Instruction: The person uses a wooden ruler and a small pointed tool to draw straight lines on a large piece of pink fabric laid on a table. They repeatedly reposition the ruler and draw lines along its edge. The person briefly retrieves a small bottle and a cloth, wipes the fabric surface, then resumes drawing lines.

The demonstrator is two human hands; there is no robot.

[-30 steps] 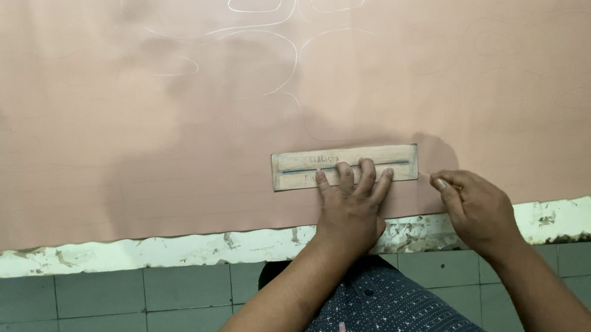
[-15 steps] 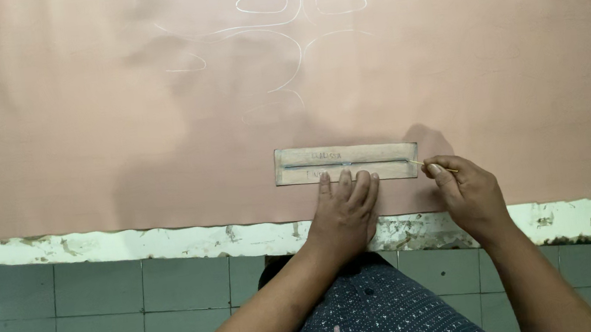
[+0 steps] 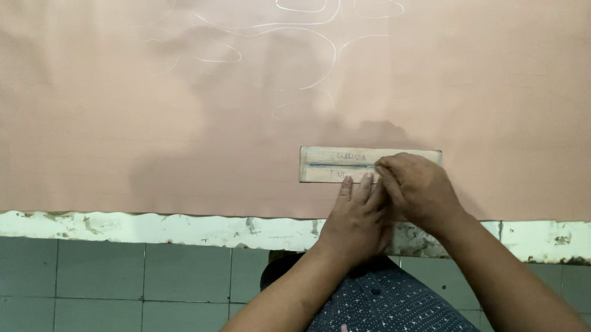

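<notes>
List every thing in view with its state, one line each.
Pink fabric: spread flat, marked with white chalk curves.
Wooden ruler: lying flat on the fabric.
Left hand: flat, fingers on the ruler's near edge.
Right hand: curled over the ruler.

the right hand (image 3: pixel 417 191) covers the right part of the wooden ruler (image 3: pixel 336 163), and whatever its fingertips pinch is hidden. the pink cloth (image 3: pixel 80 101) runs off the top and left edges, chalk loops (image 3: pixel 304 9) cut short.
</notes>
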